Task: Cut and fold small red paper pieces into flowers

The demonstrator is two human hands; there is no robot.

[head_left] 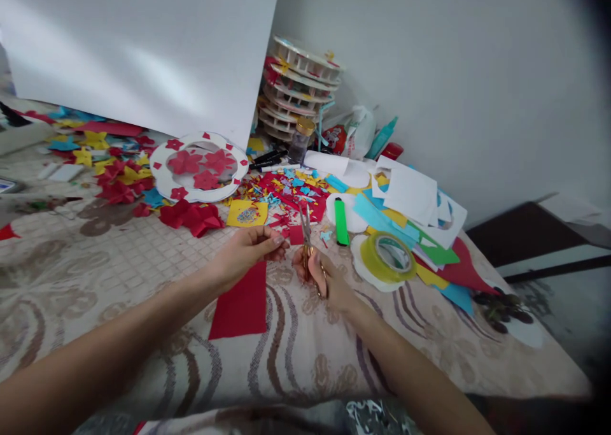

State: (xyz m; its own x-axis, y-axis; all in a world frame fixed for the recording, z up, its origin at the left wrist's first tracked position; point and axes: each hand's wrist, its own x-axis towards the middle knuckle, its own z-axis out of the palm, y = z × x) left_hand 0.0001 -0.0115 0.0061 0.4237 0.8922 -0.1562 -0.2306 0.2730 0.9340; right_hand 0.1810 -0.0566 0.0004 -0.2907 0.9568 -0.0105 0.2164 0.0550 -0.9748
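Observation:
My right hand (329,279) has its fingers in the handles of a pair of scissors (306,231), whose blades point away from me and look slightly apart. Just left of it, my left hand (255,250) is closed in a pinch. Red shows by its fingertips, but whether that is a scrap in the pinch or paper behind it I cannot tell. Between fingertips and blades lies a small red paper square (296,235). A larger red paper sheet (241,304) lies flat on the patterned cloth, partly under my left wrist.
Behind my hands are colored paper scraps (291,193) and a white ring with red flowers (160,174). To the right are a green marker (341,221), a tape roll (389,256) and paper sheets (410,193). A stacked round rack (305,62) stands by the wall.

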